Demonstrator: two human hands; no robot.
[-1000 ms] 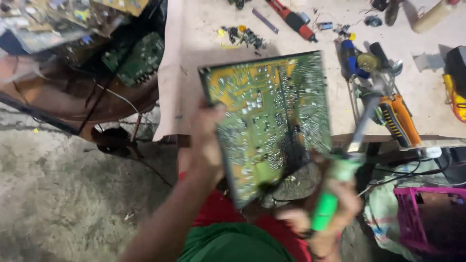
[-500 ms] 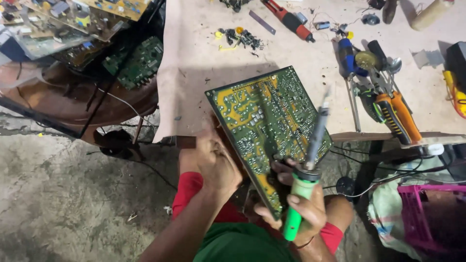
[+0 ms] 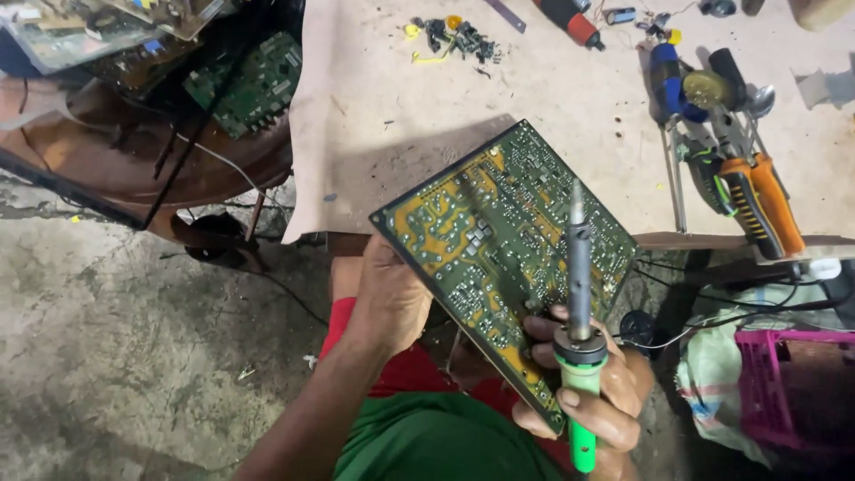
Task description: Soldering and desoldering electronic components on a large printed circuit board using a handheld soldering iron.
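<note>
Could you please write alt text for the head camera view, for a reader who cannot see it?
A person's left hand holds a green circuit board tilted over their lap, while the right hand grips a green-handled soldering iron with its tip pointing up across the board. Behind is a workbench with screwdrivers and small loose parts.

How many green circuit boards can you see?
2 clearly: one circuit board held by the left hand, with the right hand holding a soldering iron over it; another board on the cluttered table upper left. More may be hidden there.
</note>
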